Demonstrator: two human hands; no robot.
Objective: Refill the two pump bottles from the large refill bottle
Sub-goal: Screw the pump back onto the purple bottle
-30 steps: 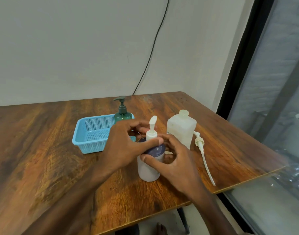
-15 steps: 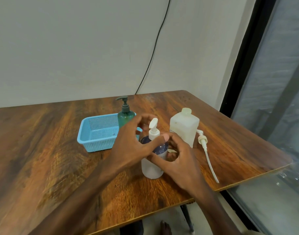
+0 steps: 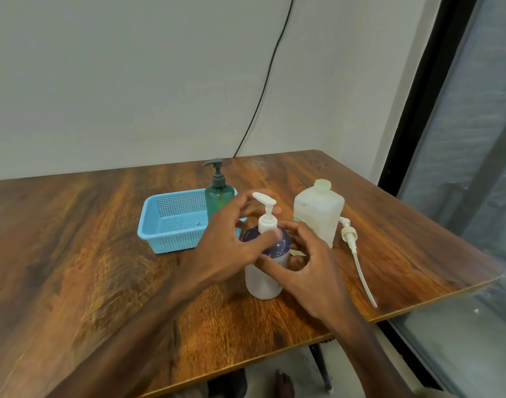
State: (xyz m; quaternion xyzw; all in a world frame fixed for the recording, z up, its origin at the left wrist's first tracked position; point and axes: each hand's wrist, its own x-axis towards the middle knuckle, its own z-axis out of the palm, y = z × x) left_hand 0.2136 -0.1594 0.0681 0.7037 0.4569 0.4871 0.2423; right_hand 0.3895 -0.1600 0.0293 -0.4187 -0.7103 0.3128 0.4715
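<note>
While the white pump bottle (image 3: 264,280) stands upright on the wooden bench (image 3: 73,254), toward its near right part, both hands are closed on it. The left hand (image 3: 231,242) curls round the bottle's neck just under the white pump head (image 3: 264,200), with its fingers behind the collar and its thumb laid across the dark purple shoulder. The right hand (image 3: 312,271) wraps the body from the right side, its thumb pressed across the front of the white lower part and its fingers bent round the back.

Just right of that hand stands the large refill bottle (image 3: 318,214), translucent white and square-shouldered, upright with its threaded mouth open. A loose pump (image 3: 358,262) lies flat on the bench beside it, its head next to the bottle's side and its long dip tube running toward the near edge.

Behind the left hand a green pump bottle (image 3: 218,201) with a dark pump stands at the far right corner of a light blue perforated basket (image 3: 171,222). Its base is hidden, so I cannot tell whether it sits inside. A black cable (image 3: 263,90) runs down the wall behind the bench.
</note>
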